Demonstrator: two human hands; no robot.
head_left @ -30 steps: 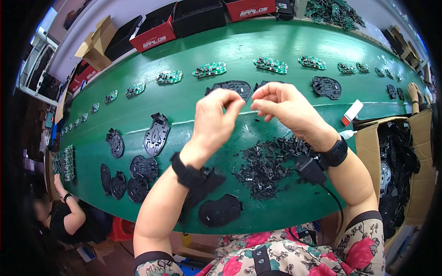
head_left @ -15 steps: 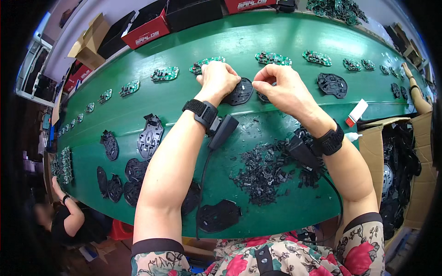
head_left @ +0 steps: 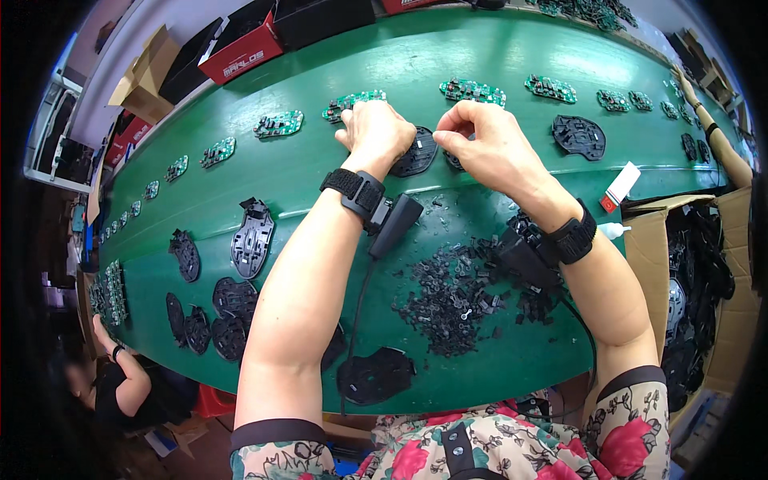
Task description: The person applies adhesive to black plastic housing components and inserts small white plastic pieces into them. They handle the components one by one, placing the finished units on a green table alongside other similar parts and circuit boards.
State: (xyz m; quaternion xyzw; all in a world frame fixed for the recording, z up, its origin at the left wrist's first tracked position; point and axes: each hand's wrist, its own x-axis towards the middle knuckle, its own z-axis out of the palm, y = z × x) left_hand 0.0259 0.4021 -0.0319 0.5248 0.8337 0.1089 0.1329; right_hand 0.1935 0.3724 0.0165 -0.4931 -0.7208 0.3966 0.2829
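My left hand (head_left: 376, 134): fingers curled, tips hidden (pinching or not, I cannot tell), at one black shell (head_left: 416, 154), green table (head_left: 532, 360). My right hand (head_left: 486, 142): thumb and forefinger drawn close, contents unclear, partly covering a second shell (head_left: 453, 162).

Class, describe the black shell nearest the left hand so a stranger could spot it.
Across the green table runs a line of circuit boards. Below it in the picture, the black shell shows right of the left hand. Unlike the next shell, nearly hidden by the right hand, it is mostly visible.
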